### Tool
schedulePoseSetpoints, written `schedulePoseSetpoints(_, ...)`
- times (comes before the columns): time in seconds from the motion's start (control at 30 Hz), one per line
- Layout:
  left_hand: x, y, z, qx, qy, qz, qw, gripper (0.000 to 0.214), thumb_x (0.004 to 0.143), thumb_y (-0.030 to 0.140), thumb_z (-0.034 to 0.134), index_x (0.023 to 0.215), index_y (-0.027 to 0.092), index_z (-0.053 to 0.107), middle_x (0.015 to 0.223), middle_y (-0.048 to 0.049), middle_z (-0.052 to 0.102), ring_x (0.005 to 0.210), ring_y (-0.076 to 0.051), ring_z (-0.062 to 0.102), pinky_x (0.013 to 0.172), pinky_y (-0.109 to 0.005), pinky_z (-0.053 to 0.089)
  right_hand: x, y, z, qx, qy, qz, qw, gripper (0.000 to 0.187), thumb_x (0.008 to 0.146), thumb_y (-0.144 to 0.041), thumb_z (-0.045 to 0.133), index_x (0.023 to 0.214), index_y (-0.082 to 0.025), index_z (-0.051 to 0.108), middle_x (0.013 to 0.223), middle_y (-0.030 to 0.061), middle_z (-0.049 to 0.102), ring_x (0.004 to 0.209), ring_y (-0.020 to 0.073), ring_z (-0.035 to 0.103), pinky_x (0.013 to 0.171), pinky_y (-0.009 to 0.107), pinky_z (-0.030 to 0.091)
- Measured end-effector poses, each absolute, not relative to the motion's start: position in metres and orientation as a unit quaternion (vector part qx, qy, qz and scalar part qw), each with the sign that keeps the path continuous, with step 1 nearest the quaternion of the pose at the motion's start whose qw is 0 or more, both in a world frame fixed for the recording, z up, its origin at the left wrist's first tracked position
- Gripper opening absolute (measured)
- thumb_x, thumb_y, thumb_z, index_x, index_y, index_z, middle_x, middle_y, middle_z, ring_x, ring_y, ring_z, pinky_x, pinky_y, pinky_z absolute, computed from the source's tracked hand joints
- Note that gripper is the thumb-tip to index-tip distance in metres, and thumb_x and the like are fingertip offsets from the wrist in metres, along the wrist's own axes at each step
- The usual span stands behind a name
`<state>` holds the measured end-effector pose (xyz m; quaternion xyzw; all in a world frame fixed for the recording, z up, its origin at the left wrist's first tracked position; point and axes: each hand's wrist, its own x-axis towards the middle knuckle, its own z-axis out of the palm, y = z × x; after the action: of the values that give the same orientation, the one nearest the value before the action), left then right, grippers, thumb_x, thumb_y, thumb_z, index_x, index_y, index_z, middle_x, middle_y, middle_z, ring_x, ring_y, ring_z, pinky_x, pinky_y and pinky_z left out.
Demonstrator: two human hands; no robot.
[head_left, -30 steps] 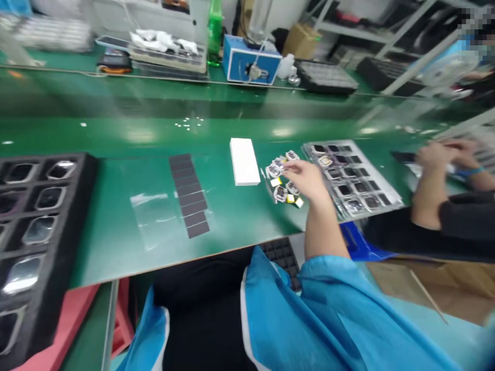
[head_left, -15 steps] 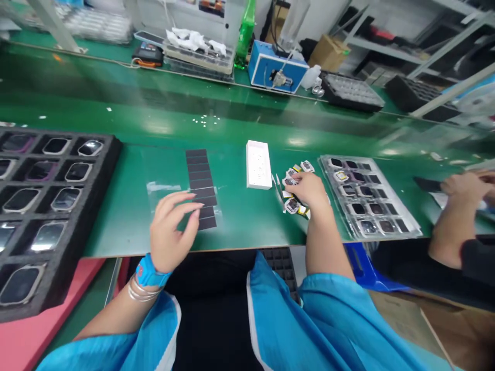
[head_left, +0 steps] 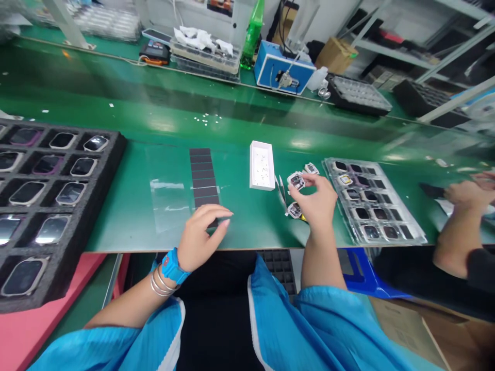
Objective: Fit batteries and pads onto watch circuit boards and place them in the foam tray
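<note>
My left hand (head_left: pixel 201 234) rests with fingers stretched out over the near end of a strip of dark grey pads (head_left: pixel 203 178) on the green bench (head_left: pixel 251 226). My right hand (head_left: pixel 316 201) hovers over a small pile of watch parts (head_left: pixel 297 181), its fingers curled round one of them. A white box (head_left: pixel 262 165) lies just left of that pile. Clear film (head_left: pixel 167 198) lies left of the pad strip.
A black foam tray (head_left: pixel 50 206) of watch cases fills the left. A clear blister tray (head_left: pixel 371 198) of parts sits at the right. Another person's hands (head_left: pixel 469 193) work at the far right. A blue device (head_left: pixel 282 72), green bottle (head_left: pixel 251 31) and trays line the back.
My left hand came into view and moved right onto the near end of the pad strip. My right hand lifted slightly from the pile, pinching a part.
</note>
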<state>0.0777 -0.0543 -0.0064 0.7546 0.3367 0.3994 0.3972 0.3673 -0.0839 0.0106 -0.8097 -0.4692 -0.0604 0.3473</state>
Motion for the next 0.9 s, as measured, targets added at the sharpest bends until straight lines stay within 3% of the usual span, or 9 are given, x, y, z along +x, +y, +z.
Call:
schedulePoseSetpoints(0.07, 0.084, -0.054, -0.006, 0.705, 0.321, 0.390, 0.498, 0.028, 0.085, 0.025, 0.067, 0.114, 0.024, 0.072, 0.108, -0.0076, 0.071, 0.102, -0.020, 0.067, 0.094, -0.035, 0.054, 0.333, -0.094, 0.010, -0.718, -0.508, -0.057, 0.472, 0.033, 0.073, -0.031, 0.073, 0.102, -0.019, 0.066, 0.096, 0.0067, 0.070, 0.086, 0.0215, 0.065, 0.089, 0.040, 0.053)
schedulePoseSetpoints(0.13, 0.088, -0.051, -0.007, 0.636, 0.278, 0.397, 0.600, 0.051, 0.080, 0.027, 0.074, 0.130, 0.027, 0.063, 0.122, -0.0083, 0.068, 0.112, -0.021, 0.065, 0.097, -0.035, 0.054, 0.294, -0.102, 0.008, -0.634, -0.549, 0.023, 0.544, 0.033, 0.073, -0.031, 0.076, 0.103, -0.021, 0.064, 0.095, 0.0045, 0.069, 0.085, 0.0199, 0.066, 0.084, 0.038, 0.054)
schedulePoseSetpoints(0.2, 0.088, -0.047, -0.008, 0.572, 0.232, 0.403, 0.676, 0.062, 0.077, 0.025, 0.079, 0.135, 0.030, 0.060, 0.131, -0.0085, 0.064, 0.119, -0.023, 0.063, 0.097, -0.034, 0.055, 0.259, -0.104, 0.006, -0.567, -0.582, 0.114, 0.571, 0.031, 0.074, -0.025, 0.077, 0.101, -0.023, 0.063, 0.097, 0.0045, 0.070, 0.090, 0.0197, 0.067, 0.084, 0.037, 0.055)
schedulePoseSetpoints(0.27, 0.081, -0.043, -0.009, 0.530, 0.215, 0.406, 0.713, 0.056, 0.075, 0.020, 0.080, 0.128, 0.029, 0.066, 0.131, -0.0083, 0.065, 0.115, -0.023, 0.065, 0.094, -0.031, 0.056, 0.236, -0.102, 0.005, -0.528, -0.610, 0.165, 0.568, 0.026, 0.076, -0.021, 0.076, 0.099, -0.023, 0.064, 0.103, 0.0054, 0.072, 0.097, 0.0205, 0.068, 0.091, 0.039, 0.054)
schedulePoseSetpoints(0.37, 0.066, -0.040, -0.009, 0.493, 0.228, 0.426, 0.723, 0.044, 0.076, 0.016, 0.079, 0.118, 0.026, 0.072, 0.126, -0.0085, 0.069, 0.110, -0.021, 0.067, 0.093, -0.027, 0.056, 0.223, -0.098, 0.006, -0.495, -0.653, 0.197, 0.539, 0.023, 0.079, -0.021, 0.077, 0.100, -0.023, 0.067, 0.112, 0.0070, 0.074, 0.106, 0.0216, 0.069, 0.099, 0.042, 0.050)
schedulePoseSetpoints(0.47, 0.052, -0.041, -0.010, 0.482, 0.240, 0.451, 0.712, 0.042, 0.077, 0.015, 0.078, 0.117, 0.027, 0.072, 0.126, -0.0082, 0.068, 0.109, -0.019, 0.068, 0.093, -0.026, 0.056, 0.220, -0.094, 0.007, -0.491, -0.661, 0.196, 0.533, 0.011, 0.085, -0.019, 0.071, 0.096, -0.022, 0.071, 0.109, 0.0073, 0.075, 0.101, 0.0185, 0.070, 0.093, 0.036, 0.055)
schedulePoseSetpoints(0.73, 0.044, -0.043, -0.009, 0.565, 0.287, 0.501, 0.590, 0.052, 0.062, 0.008, 0.086, 0.110, 0.024, 0.075, 0.109, -0.0066, 0.070, 0.103, -0.020, 0.069, 0.085, -0.025, 0.059, 0.204, -0.090, 0.004, -0.481, -0.706, 0.014, 0.519, 0.008, 0.086, -0.013, 0.065, 0.084, -0.019, 0.069, 0.096, 0.0066, 0.077, 0.086, 0.0171, 0.072, 0.100, 0.042, 0.053)
schedulePoseSetpoints(0.9, 0.048, -0.044, -0.010, 0.542, 0.305, 0.500, 0.603, 0.050, 0.062, 0.010, 0.087, 0.109, 0.022, 0.075, 0.108, -0.0077, 0.071, 0.101, -0.022, 0.070, 0.084, -0.027, 0.060, 0.200, -0.087, 0.003, -0.482, -0.711, -0.022, 0.511, 0.013, 0.085, -0.013, 0.061, 0.077, -0.022, 0.065, 0.090, 0.0027, 0.076, 0.083, 0.0173, 0.070, 0.097, 0.045, 0.053)
